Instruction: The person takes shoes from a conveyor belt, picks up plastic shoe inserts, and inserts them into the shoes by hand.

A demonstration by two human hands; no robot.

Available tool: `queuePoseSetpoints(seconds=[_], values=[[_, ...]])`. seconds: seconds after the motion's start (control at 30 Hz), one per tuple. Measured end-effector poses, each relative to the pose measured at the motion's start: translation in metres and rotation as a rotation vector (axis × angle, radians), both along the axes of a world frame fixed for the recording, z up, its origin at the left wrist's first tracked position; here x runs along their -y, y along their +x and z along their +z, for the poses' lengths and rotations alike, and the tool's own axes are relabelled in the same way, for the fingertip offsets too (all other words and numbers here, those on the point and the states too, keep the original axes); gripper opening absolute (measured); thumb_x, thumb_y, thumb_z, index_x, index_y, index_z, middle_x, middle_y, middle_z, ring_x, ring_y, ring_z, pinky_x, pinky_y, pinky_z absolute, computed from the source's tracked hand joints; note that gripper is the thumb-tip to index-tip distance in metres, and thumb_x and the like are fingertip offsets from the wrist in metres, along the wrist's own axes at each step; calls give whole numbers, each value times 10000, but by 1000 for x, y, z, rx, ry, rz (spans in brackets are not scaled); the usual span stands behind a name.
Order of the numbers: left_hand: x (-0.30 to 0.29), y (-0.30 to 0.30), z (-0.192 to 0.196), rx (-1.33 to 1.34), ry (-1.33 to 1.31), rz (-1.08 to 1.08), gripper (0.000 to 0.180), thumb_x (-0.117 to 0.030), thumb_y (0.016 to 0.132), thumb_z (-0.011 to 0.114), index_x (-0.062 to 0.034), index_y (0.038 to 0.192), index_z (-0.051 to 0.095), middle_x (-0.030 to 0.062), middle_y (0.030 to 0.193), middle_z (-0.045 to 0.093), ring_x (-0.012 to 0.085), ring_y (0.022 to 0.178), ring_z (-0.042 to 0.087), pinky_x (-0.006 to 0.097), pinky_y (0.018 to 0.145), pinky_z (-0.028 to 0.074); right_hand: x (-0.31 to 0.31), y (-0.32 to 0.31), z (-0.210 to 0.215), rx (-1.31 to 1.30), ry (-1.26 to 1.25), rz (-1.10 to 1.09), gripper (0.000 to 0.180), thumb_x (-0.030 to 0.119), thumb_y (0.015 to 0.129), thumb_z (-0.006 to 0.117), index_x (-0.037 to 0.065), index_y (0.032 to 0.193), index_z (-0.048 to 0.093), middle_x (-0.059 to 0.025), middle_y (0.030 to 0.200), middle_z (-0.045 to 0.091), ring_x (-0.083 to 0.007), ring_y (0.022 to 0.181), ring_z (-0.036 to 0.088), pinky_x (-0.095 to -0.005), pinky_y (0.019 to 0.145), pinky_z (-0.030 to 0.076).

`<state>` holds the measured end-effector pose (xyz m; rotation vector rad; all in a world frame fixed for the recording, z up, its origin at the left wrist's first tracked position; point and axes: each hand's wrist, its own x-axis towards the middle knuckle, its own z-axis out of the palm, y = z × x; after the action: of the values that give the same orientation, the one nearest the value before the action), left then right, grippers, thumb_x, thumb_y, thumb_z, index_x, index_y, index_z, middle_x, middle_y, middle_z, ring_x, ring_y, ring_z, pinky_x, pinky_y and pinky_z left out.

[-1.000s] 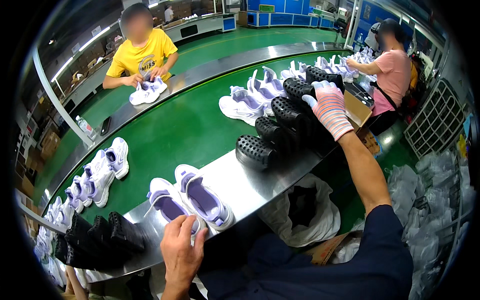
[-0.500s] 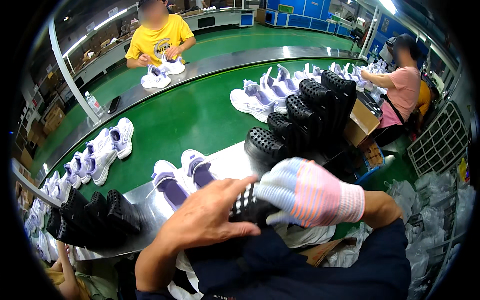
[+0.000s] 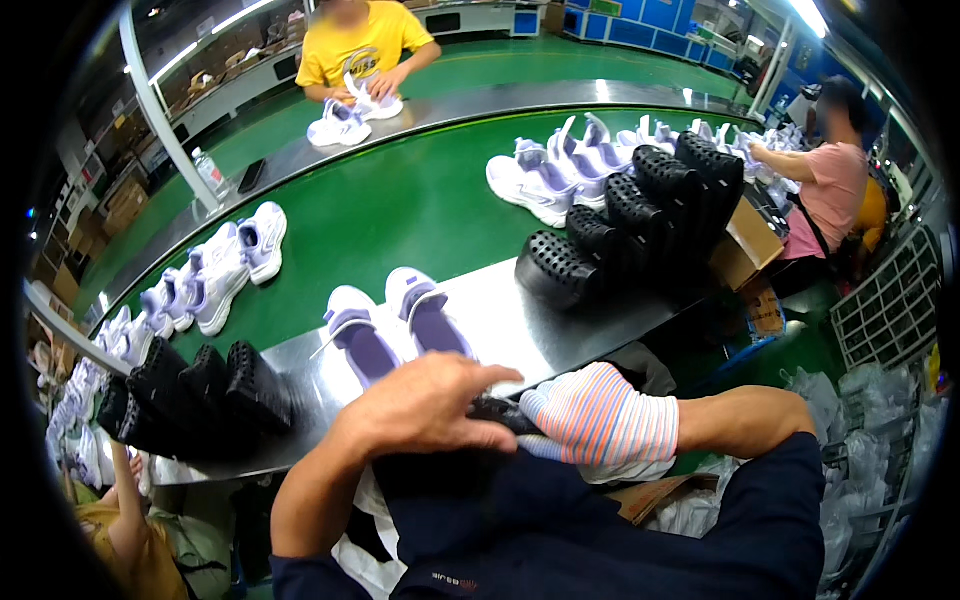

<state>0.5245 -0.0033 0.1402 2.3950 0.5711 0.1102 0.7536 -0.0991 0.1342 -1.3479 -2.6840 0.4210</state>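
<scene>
Dark lettering, yellow T-shirt, eleven o'clock; small light and red lettering, navy shirt, six o'clock; label, clear bottle, ten o'clock, illegible.

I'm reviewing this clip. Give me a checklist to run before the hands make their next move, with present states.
1. Right hand closed on the black piece: ok.
2. Left hand gripping it too: cannot tell; thumb and index finger are spread around its end.
3. Both hands gloved: not ok; the right wears a striped glove, the left is bare.
4. White-and-lilac shoes in front upright: ok, openings up on the metal ledge.
5. Held piece fully visible for inspection: not ok; the hands cover much of it.
6. Co-worker in yellow away from these hands: ok, across the green surface.
</scene>
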Motion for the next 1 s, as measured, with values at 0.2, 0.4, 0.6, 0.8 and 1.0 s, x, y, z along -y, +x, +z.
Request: queuePoseSetpoints(seconds=[0.2, 0.4, 0.6, 0.8, 1.0], values=[[-58, -13, -42, 46, 340, 740, 659, -335, 846, 825, 27, 1360, 625, 242, 1277, 680, 400, 1196, 650, 441, 1049, 500, -40, 13, -12, -134, -232, -240, 562, 536, 966, 633, -17, 893, 697, -267, 714, 663, -441, 713, 693, -502, 667, 551], [-93, 0, -65, -18, 166, 682, 234, -23, 806, 636, 81, 997, 724, 324, 925, 706, 475, 964, 701, 513, 885, 552, -88, 10, -10, -101, -348, -324, 553, 498, 975, 654, -45, 899, 726, -241, 685, 632, -349, 636, 675, -420, 650, 532], [-88, 34, -75, 121, 289, 603, 154, 4, 804, 580, 52, 927, 659, 330, 919, 677, 507, 937, 660, 543, 821, 512, -113, -18, -2, 259, -148, -354, 501, 464, 944, 607, -8, 876, 759, -249, 830, 725, -406, 824, 736, -479, 776, 586], [-109, 58, -102, 318, 202, 784, 89, -36, 904, 629, 50, 919, 647, 307, 970, 714, 487, 922, 697, 507, 832, 550, -142, -43, -81, 174, 157, -476, 292, 278, 952, 585, 41, 911, 750, -208, 863, 748, -394, 826, 742, -492, 704, 590], [-87, 49, -95, 276, 176, 885, 830, -141, 794, 715, 51, 1526, 374, 344, 1085, 713, 500, 1027, 698, 508, 942, 554, -125, -11, -56, -84, 34, -536, 361, 310, 934, 684, -23, 1072, 696, -261, 995, 728, -436, 977, 702, -502, 854, 559]])
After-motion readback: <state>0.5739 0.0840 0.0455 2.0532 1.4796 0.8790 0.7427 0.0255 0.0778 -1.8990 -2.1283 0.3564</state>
